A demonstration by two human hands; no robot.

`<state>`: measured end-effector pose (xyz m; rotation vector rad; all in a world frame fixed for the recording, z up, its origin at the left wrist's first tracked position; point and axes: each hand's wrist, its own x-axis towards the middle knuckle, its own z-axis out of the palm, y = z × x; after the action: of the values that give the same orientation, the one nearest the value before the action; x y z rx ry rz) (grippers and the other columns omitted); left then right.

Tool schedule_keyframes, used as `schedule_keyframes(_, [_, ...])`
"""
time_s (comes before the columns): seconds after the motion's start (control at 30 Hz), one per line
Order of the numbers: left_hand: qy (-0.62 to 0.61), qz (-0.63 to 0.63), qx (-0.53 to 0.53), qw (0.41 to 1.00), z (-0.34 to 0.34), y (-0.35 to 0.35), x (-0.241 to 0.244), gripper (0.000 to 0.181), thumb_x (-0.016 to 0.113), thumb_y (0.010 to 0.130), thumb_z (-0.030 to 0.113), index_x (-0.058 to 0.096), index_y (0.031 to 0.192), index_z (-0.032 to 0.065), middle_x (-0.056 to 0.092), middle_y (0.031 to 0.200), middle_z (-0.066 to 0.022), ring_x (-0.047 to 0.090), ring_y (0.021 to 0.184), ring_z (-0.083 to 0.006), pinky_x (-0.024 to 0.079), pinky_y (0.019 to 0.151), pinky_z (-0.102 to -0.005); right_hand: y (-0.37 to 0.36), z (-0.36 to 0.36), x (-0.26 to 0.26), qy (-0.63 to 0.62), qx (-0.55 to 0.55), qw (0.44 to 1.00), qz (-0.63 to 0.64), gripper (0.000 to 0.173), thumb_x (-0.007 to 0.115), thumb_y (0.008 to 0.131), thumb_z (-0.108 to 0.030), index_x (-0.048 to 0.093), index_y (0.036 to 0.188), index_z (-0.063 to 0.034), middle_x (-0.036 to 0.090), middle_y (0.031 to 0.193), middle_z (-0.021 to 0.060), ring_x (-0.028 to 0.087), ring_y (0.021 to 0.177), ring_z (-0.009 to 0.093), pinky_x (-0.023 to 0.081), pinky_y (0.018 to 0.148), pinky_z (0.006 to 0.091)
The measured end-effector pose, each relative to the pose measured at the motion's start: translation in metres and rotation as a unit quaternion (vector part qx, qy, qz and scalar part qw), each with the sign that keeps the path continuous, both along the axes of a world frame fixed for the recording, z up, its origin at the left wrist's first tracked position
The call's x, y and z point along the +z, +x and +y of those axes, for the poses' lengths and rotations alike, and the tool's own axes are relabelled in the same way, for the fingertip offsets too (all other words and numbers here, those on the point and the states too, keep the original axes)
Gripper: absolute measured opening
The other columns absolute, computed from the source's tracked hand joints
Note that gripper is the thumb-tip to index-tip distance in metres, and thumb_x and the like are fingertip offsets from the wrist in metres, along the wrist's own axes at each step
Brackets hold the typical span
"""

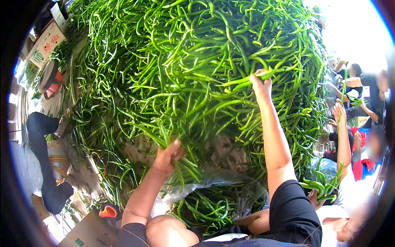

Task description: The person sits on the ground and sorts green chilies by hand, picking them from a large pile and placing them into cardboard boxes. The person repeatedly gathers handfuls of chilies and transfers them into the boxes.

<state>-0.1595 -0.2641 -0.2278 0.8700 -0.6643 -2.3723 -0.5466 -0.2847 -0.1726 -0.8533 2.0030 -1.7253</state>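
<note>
A large heap of long green chili peppers (pixel 197 55) spreads before me. My left hand (pixel 168 156) is closed around a bunch of green chili peppers (pixel 188 169), their ends poking out on both sides of the fist. Farther out on the right, my right hand (pixel 261 81) grips a few green chili peppers (pixel 239 82) above the heap. Between my knees, a clear plastic bag (pixel 185 193) lies open with many peppers (pixel 205 208) in it.
Co-workers sit along the right; the nearest one's hand (pixel 315 199) holds peppers. Cardboard boxes stand at the upper left (pixel 47 43) and lower left (pixel 89 231). An orange-rimmed object (pixel 108 211), a stool-like object (pixel 49 77) and another person's dark-clothed leg (pixel 43 154) are on the left.
</note>
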Motion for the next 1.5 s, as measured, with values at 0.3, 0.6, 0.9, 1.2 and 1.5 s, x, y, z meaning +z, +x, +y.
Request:
schedule_keyframes(0.3, [0.108,0.051,-0.032,0.992,0.004,-0.027,0.006,0.037,0.067,0.085,0.043,0.056,0.098,0.0105,0.059,0.118,-0.0142,0.056,0.114,-0.0266,0.048,0.093,-0.0396,0.114,0.059,0.088,-0.009,0.167,0.888,0.429,0.009,0.068,0.078,-0.006,0.061,0.083,-0.0081,0.06,0.078,0.0082,0.062,0.068,0.022,0.051,0.06,0.0317])
schedule_keyframes(0.6, [0.012,0.123,0.093,0.988,-0.034,-0.036,0.027,0.047,0.071,0.083,0.02,0.048,0.122,0.0084,0.052,0.128,-0.0123,0.048,0.124,-0.0289,0.041,0.103,-0.0488,0.207,0.119,0.01,-0.109,0.104,0.879,-0.453,0.02,0.054,0.094,-0.011,0.047,0.112,-0.0067,0.063,0.096,0.0134,0.065,0.078,0.022,0.058,0.068,0.0292])
schedule_keyframes(0.9, [-0.046,0.22,0.101,0.969,-0.024,-0.026,0.031,0.043,0.074,0.078,0.009,0.051,0.114,0.0113,0.038,0.144,-0.0168,0.042,0.13,-0.0347,0.038,0.107,-0.0504,0.226,0.127,-0.031,-0.102,0.063,0.805,-0.581,0.028,0.062,0.09,-0.01,0.051,0.115,-0.0122,0.062,0.098,0.0059,0.058,0.072,0.015,0.051,0.06,0.0258])
schedule_keyframes(1.2, [-0.072,0.108,0.119,0.984,-0.036,-0.012,0.034,0.054,0.073,0.08,0.018,0.042,0.123,0.0069,0.06,0.108,-0.0143,0.061,0.101,-0.0312,0.051,0.09,-0.0503,0.219,0.119,-0.021,-0.079,0.075,0.88,-0.461,0.028,0.066,0.089,-0.017,0.055,0.113,-0.0079,0.061,0.092,0.006,0.05,0.07,0.011,0.04,0.06,0.0262])
schedule_keyframes(1.5, [-0.083,0.053,0.237,0.967,-0.069,0.02,0.025,0.02,0.067,0.087,0.026,0.05,0.09,0.0154,0.047,0.069,0.0071,0.05,0.065,-0.0088,0.051,0.072,-0.0336,0.12,0.084,-0.008,0.219,0.3,0.908,0.192,0.068,0.063,0.07,0.013,0.048,0.133,-0.0097,0.056,0.127,0.0061,0.059,0.088,0.014,0.052,0.072,0.0254])
